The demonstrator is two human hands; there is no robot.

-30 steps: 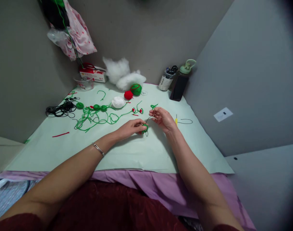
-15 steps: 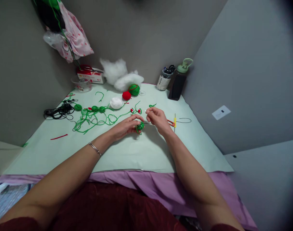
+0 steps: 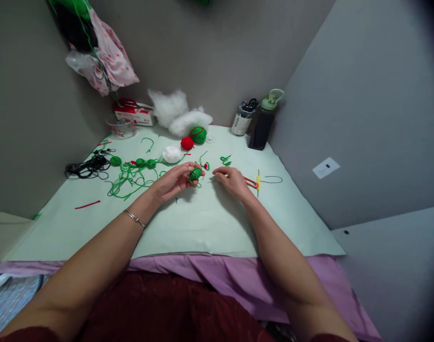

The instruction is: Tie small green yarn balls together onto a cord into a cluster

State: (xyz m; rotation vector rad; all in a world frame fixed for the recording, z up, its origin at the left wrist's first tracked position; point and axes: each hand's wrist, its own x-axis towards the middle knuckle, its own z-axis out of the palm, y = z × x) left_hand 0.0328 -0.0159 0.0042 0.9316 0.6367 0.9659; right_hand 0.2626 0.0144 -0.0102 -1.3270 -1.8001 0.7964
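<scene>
My left hand is raised a little above the pale green mat, palm up, with its fingers closed round a small green yarn piece. My right hand rests low on the mat just to the right, fingertips pinched together on something thin that I cannot make out. A small gap separates the two hands. Orange-handled scissors lie right beside my right hand, and a yellow-handled hook with a black thread loop lies past them.
Tangled green yarn, small green balls, a white ball, a red ball and a green ball lie to the left and back. White stuffing, a box, a cup and a dark bottle stand along the wall. Black cords lie far left.
My left hand has lifted the green yarn piece up and to the left, turning palm up. My right hand has dropped to the mat, uncovering the orange scissors.
</scene>
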